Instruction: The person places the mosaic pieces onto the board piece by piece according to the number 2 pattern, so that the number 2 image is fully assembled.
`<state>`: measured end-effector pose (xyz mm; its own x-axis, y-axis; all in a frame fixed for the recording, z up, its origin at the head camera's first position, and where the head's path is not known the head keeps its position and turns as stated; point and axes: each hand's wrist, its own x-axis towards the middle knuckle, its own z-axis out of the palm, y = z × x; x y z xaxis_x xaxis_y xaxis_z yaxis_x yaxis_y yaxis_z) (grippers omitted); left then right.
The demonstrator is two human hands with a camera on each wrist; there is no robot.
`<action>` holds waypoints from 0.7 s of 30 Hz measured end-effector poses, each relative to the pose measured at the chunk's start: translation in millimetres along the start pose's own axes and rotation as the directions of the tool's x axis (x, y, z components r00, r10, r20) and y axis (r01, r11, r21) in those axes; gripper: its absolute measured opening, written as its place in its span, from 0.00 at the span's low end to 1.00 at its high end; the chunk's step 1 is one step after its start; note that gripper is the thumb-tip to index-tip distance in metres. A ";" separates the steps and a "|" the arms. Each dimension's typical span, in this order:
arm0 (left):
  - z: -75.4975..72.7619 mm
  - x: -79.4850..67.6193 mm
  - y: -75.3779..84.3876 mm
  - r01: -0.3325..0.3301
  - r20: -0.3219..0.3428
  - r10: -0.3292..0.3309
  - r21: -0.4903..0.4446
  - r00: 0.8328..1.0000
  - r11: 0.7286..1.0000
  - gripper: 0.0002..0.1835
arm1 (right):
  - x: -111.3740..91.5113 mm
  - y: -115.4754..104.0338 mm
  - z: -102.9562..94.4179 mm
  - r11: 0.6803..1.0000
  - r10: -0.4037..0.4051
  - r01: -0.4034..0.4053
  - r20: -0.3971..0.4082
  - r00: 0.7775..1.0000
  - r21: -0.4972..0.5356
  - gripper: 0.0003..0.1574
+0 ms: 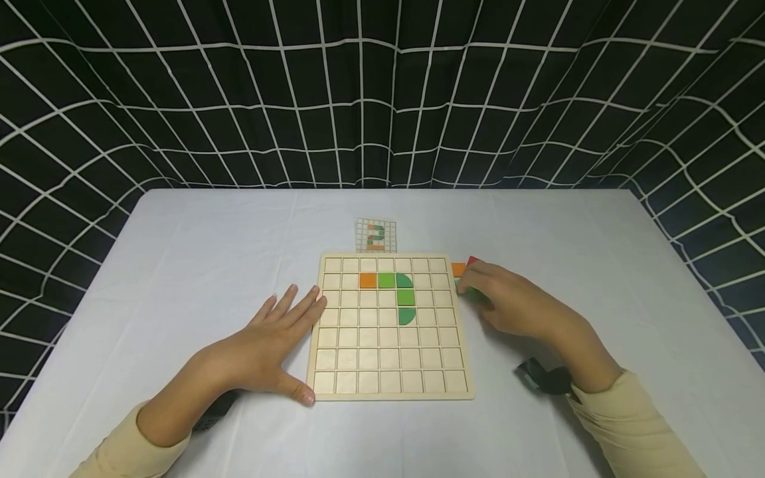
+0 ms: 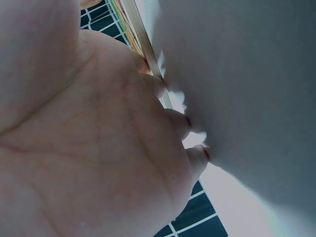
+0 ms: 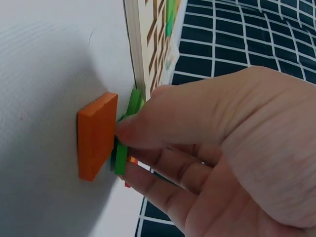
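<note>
A wooden grid board (image 1: 349, 358) lies flat on the table. My left hand (image 1: 263, 352) spreads along its left side, fingertips and thumb at the edge. Placed in its squares are an orange tile (image 1: 368, 281), green square tiles and dark green rounded tiles (image 1: 407, 316). Beside the board's right edge, my right hand (image 1: 514, 299) reaches down to loose tiles. In the right wrist view, its thumb and fingers pinch a green tile (image 3: 121, 159). A loose orange tile (image 3: 97, 136) lies close to the thumb; the hand hides it in the head view.
A small pattern card (image 1: 375, 236) lies behind the board. Another orange tile (image 1: 458, 269) and a red tile (image 1: 473, 260) show past the right hand. A white cloth (image 1: 239, 226) covers the table, and a dark grid-lined curtain (image 1: 382, 86) hangs behind.
</note>
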<state>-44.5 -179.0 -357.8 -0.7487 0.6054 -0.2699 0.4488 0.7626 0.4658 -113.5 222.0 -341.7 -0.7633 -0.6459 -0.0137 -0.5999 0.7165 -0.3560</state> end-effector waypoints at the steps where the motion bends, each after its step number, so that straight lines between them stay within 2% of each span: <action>1: -0.1 0.0 0.0 0.000 0.000 0.000 0.001 1.000 1.000 0.75 | -0.3 0.2 -0.3 1.000 -0.001 0.001 0.001 1.000 0.005 0.29; 10: -1.4 0.0 0.3 0.002 -0.003 -0.002 -0.001 1.000 1.000 0.75 | -2.2 0.9 -2.8 0.999 0.026 -0.026 0.013 1.000 0.023 0.31; 17: -1.0 0.4 0.8 0.004 -0.004 -0.004 0.000 1.000 1.000 0.76 | -1.8 -0.6 -4.9 0.995 0.101 -0.102 0.041 0.994 0.020 0.32; 21: -1.3 0.5 1.1 0.004 -0.003 -0.004 0.000 1.000 1.000 0.76 | -1.1 -0.9 -3.8 0.988 0.156 -0.156 0.053 0.986 -0.003 0.28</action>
<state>-45.0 -178.2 -356.4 -0.7516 0.6021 -0.2693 0.4462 0.7648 0.4647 -113.1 223.1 -337.9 -0.8340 -0.5389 -0.1182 -0.4741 0.8096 -0.3462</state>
